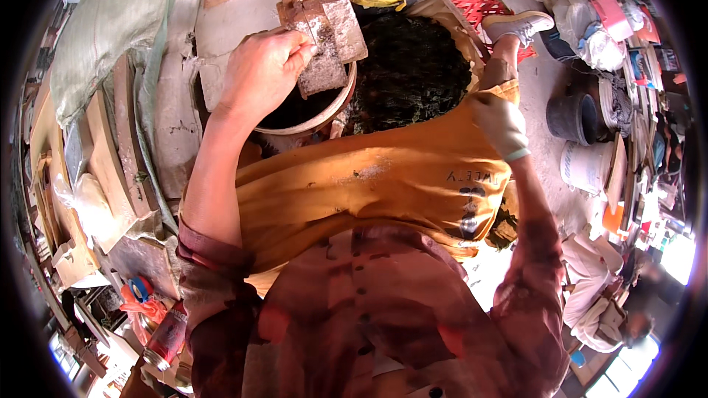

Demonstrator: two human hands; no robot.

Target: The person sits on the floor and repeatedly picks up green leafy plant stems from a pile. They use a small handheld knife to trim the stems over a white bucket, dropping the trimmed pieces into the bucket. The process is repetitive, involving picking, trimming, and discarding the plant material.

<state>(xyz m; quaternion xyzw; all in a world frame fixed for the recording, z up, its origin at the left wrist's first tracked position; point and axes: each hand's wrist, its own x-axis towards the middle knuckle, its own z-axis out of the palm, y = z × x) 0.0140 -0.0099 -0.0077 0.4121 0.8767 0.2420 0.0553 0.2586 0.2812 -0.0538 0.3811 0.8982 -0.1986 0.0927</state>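
My bare left hand (pixel 269 66) is closed, its thumb and fingers pressed together, over a rusty metal fixture (pixel 299 4) with a bar across it. Whatever the fingers hold is too small or hidden to make out. Beneath the hand, a crusted flat metal plate (pixel 324 66) slopes from the fixture over a round bucket (pixel 350 92) with a dark inside. The fixture sits on a pale wooden board (pixel 225 33). My right hand (pixel 501 121), in a white glove, is closed on the edge of the orange apron (pixel 369 177) spread over my lap, near my right knee.
A large open sack (pixel 413 66) of dark, stringy material lies between my legs. Black tubs (pixel 571 118) and a white bucket (pixel 586 166) stand at right, with another person (pixel 597 287) beyond. Wooden planks (pixel 103 162), a woven sack (pixel 110 37) and a red can (pixel 166 335) are at left.
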